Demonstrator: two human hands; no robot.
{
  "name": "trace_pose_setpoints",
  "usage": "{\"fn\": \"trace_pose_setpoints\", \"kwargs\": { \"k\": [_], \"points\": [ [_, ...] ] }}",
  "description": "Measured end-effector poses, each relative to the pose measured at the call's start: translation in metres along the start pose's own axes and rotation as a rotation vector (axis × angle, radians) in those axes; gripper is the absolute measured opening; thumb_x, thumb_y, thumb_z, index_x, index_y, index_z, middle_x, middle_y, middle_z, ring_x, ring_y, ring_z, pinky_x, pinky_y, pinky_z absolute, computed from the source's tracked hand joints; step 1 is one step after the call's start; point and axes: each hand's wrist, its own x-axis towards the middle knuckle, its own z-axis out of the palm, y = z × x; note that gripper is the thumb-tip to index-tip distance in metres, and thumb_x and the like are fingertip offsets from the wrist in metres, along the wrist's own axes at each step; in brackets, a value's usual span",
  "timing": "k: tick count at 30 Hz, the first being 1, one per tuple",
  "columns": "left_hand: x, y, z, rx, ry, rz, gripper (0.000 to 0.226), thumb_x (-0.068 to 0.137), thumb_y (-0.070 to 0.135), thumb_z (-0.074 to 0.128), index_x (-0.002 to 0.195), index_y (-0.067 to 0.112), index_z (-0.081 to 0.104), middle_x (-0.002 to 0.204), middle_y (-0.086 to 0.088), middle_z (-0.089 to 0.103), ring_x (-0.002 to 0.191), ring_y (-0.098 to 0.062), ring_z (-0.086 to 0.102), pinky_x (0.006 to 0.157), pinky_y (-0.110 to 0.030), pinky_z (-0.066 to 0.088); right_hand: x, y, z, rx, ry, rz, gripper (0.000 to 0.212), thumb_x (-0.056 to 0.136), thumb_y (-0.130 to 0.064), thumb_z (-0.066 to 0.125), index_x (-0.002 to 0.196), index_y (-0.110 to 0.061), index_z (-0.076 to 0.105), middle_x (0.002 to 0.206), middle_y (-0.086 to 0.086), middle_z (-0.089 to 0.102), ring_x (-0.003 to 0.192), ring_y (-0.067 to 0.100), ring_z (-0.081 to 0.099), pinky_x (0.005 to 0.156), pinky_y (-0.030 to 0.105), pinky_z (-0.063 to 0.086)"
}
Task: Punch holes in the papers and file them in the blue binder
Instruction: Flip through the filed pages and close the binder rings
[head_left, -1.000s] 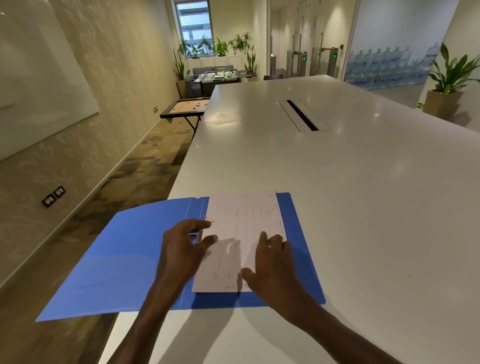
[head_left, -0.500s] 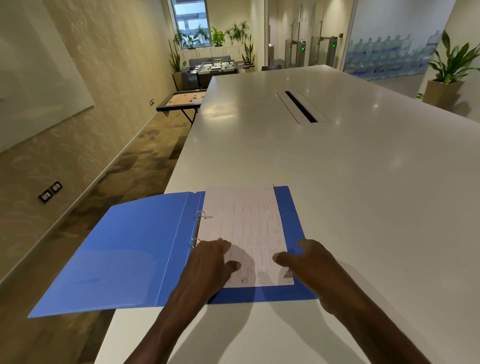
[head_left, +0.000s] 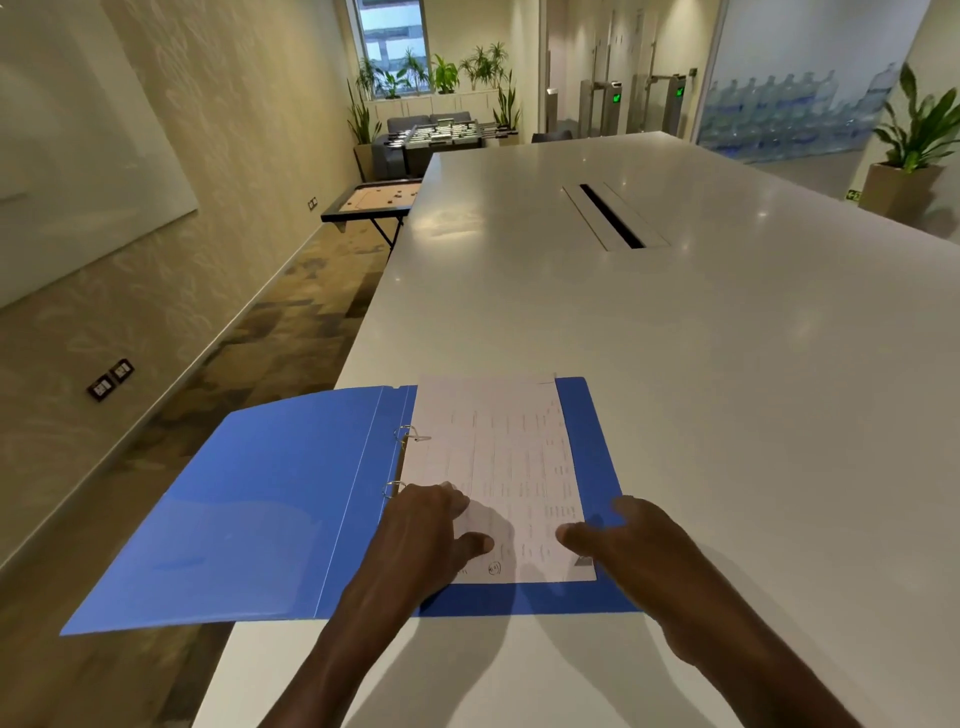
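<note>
Lower centre: blue binder (head_left: 270, 509), cover overhanging desk (head_left: 727, 364), may tip; left hand (head_left: 421, 540) flat on papers (head_left: 498, 467); right hand (head_left: 639, 545) spread.

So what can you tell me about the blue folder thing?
The blue binder lies open and flat at the white table's near corner. It looks like thin plastic, with two metal rings at the spine. Its left cover juts past the table edge. Printed papers sit on the rings. The left hand rests on them; the right hand is at the right edge.
</note>
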Motion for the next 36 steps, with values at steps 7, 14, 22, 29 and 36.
{"fn": "trace_pose_setpoints", "kwargs": {
  "k": [7, 14, 22, 29, 36],
  "points": [
    [0.0, 0.011, -0.01, 0.053, -0.075, -0.012, 0.073, 0.061, 0.075, 0.068, 0.103, 0.015, 0.06, 0.084, 0.005, 0.055, 0.074, -0.008, 0.046, 0.05, -0.016, 0.024, 0.014, 0.002, -0.004, 0.229, -0.14, 0.103, 0.054, 0.078, -0.034, 0.074, 0.117, -0.004, 0.051, 0.112, 0.011, 0.065, 0.093, 0.02, 0.068, 0.086, 0.038, 0.057],
    [-0.006, 0.007, -0.024, -0.091, -0.155, 0.003, 0.109, 0.04, 0.084, 0.064, 0.128, 0.019, 0.06, 0.125, 0.003, 0.064, 0.11, -0.014, 0.059, 0.085, -0.026, 0.046, 0.027, 0.0, 0.01, 0.333, -0.179, 0.031, 0.023, 0.085, -0.028, 0.066, 0.105, -0.016, 0.064, 0.094, 0.004, 0.073, 0.089, 0.022, 0.069, 0.082, 0.039, 0.058],
    [0.002, 0.018, -0.024, -0.308, -0.121, -0.061, 0.053, 0.082, 0.065, 0.052, 0.096, 0.019, 0.074, 0.092, 0.0, 0.07, 0.082, -0.017, 0.063, 0.075, -0.031, 0.051, 0.035, -0.001, 0.022, -0.127, 0.026, -0.419, 0.037, 0.09, -0.029, 0.061, 0.125, -0.036, 0.053, 0.099, -0.022, 0.063, 0.085, -0.005, 0.062, 0.066, 0.01, 0.049],
    [0.014, 0.041, -0.026, -1.064, -0.005, -0.259, 0.024, 0.082, 0.035, 0.069, 0.088, 0.013, 0.077, 0.083, -0.005, 0.075, 0.078, -0.018, 0.072, 0.066, -0.023, 0.058, 0.027, 0.005, 0.045, -0.284, -0.023, -0.484, 0.103, 0.059, -0.087, 0.03, 0.142, -0.027, 0.036, 0.135, -0.006, 0.05, 0.122, 0.012, 0.049, 0.104, 0.031, 0.043],
    [0.016, 0.03, -0.011, -1.173, 0.073, -0.381, 0.014, 0.077, 0.015, 0.078, 0.087, 0.006, 0.077, 0.078, -0.011, 0.075, 0.068, -0.021, 0.072, 0.059, -0.024, 0.058, 0.037, 0.013, 0.045, -0.17, 0.004, -0.405, 0.055, 0.087, -0.045, 0.058, 0.135, -0.024, 0.043, 0.121, -0.003, 0.058, 0.106, 0.012, 0.058, 0.094, 0.027, 0.051]
  ]
}}
